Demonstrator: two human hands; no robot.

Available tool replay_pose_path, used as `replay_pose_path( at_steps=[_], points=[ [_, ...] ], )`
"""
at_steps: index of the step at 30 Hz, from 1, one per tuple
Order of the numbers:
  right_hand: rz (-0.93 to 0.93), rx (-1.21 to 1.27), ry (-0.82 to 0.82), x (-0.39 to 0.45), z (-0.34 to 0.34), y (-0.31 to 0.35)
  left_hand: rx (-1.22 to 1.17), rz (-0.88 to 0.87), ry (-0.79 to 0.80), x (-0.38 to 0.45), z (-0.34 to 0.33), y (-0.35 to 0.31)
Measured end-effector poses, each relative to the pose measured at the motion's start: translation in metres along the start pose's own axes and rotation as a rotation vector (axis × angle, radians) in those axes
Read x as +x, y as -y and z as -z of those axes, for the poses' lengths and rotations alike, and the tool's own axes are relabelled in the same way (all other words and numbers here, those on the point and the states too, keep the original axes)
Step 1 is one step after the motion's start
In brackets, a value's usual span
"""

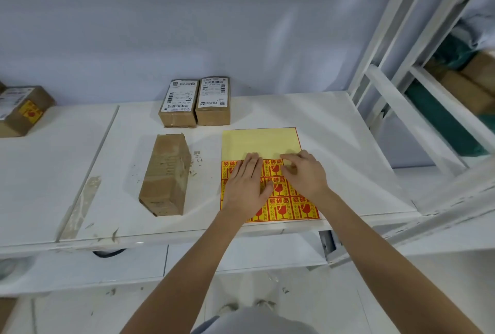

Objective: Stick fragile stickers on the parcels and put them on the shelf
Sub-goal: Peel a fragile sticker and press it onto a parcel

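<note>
Right hand: fingertips curled, pinching at a sticker on the sheet's top printed row.
Left hand: flat, fingers straight, pressing the sheet.
Sticker sheet: long axis running away from the person, peeled blank end far.
Brown parcel: just left of the sheet, lengthwise too.
Table: white, carrying all.

Left hand flat, fingers straight; right hand curled, fingertips pinching

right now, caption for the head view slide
Left hand flat on the sticker sheet, right hand picking at a sticker, parcels beside.
</note>
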State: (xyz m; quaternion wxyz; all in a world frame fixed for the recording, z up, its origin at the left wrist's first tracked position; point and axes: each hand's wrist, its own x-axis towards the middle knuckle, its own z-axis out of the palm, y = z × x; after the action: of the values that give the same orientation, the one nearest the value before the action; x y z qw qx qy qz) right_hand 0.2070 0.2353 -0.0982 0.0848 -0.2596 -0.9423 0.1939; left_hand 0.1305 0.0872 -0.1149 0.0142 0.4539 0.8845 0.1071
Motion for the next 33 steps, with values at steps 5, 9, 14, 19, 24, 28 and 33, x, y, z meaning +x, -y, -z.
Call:
replay_pose_path(
  at_steps=[5, 9, 14, 19, 24, 28, 33],
  points=[
    [0.242, -0.022, 0.121, 0.017, 0.007, 0.01, -0.002, 0.012, -0.014, 0.0, -0.002, 0.002],
    [0.337, -0.008, 0.26, 0.037, 0.012, 0.011, -0.034, 0.013, -0.033, 0.003, -0.004, 0.004],
    [0.349, 0.02, 0.324, 0.049, 0.015, 0.009, -0.03, 0.018, -0.038, 0.004, -0.006, 0.006],
    [0.333, -0.011, 0.389, 0.056, 0.017, 0.012, -0.02, 0.023, -0.041, 0.003, -0.007, 0.003],
    [0.346, -0.009, 0.408, 0.057, 0.017, 0.015, -0.003, 0.023, -0.049, 0.003, -0.008, 0.006],
    [0.338, 0.001, 0.397, 0.057, 0.015, 0.012, -0.007, 0.025, -0.055, 0.003, -0.009, 0.004],
    [0.339, 0.018, 0.386, 0.055, 0.014, 0.011, -0.011, 0.023, -0.063, 0.003, -0.009, 0.005]
  ],
)
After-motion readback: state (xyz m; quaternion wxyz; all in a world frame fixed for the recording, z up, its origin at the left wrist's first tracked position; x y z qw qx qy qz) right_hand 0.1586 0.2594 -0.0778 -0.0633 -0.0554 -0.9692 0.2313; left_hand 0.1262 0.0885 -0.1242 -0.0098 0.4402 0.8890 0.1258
